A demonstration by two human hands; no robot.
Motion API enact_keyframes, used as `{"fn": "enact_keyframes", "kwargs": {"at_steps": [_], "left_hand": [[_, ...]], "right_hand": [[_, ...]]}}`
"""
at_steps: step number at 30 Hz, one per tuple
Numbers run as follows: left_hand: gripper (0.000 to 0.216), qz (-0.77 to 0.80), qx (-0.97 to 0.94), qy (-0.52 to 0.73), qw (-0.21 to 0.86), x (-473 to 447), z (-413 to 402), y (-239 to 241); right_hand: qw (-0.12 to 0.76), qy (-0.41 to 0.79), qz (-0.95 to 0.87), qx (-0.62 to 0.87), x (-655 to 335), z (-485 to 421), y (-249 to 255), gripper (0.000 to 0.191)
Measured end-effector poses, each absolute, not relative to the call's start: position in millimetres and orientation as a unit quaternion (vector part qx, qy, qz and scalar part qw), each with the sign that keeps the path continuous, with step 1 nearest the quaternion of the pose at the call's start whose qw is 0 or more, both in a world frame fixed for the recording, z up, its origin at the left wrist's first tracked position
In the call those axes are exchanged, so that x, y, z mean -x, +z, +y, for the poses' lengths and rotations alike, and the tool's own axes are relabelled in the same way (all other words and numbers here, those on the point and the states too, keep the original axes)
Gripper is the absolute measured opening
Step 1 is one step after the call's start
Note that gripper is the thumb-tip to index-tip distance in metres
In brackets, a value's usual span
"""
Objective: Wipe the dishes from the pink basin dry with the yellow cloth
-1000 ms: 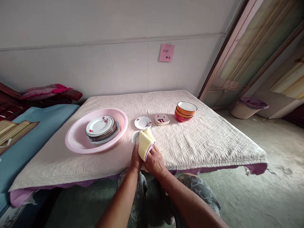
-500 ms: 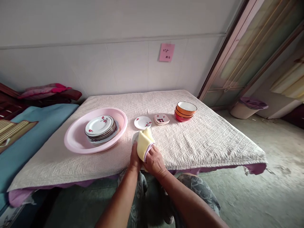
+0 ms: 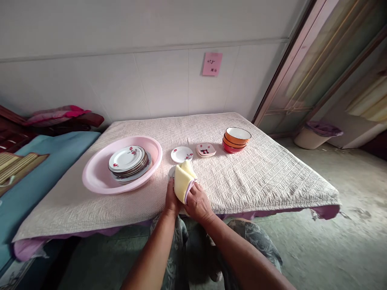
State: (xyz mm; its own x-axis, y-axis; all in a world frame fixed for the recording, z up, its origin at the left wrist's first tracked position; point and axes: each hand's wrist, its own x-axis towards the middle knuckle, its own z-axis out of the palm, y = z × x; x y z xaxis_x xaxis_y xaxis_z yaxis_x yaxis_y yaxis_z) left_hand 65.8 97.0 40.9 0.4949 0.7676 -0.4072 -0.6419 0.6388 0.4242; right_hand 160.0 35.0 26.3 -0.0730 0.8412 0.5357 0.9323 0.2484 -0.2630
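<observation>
Near the front edge of the covered table, my left hand [image 3: 172,198] grips a small white plate [image 3: 171,172], mostly hidden behind a cloth. My right hand [image 3: 198,202] is closed on the yellow cloth [image 3: 183,183] with a purple edge, which is pressed over the plate. Just beyond lies a white saucer with red flowers [image 3: 182,154], seemingly stacked on another. To its right sit small square dishes [image 3: 206,149] with a red and black print.
A pink basin [image 3: 90,177] on the left holds a stack of flowered plates [image 3: 125,159]. Orange and red bowls [image 3: 237,139] are stacked at the right. The quilted cover [image 3: 266,181] drapes over the table edge. A waste bin [image 3: 314,135] stands on the floor at right.
The hands, plate and cloth stay in nearly the same place, with only a slight shift of the cloth against the plate. The dishes around them have not moved.
</observation>
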Motion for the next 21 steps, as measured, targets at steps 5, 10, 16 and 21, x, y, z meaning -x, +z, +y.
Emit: {"fn": "enact_keyframes", "kwargs": {"at_steps": [5,10,16,21], "left_hand": [[0.053,0.315,-0.137,0.469,0.814,-58,103,44],[0.05,0.278,-0.17,0.44,0.837,-63,94,47],[0.059,0.294,-0.147,0.42,0.846,-63,100,35],[0.056,0.323,-0.172,0.456,0.811,-64,102,36]], "right_hand": [[0.29,-0.073,-0.712,0.636,-174,40,33,0.026],[0.319,-0.051,-0.712,0.623,-174,39,19,0.024],[0.303,-0.055,-0.73,0.61,-165,37,30,0.028],[0.307,-0.048,-0.702,0.64,-174,40,27,0.028]]}}
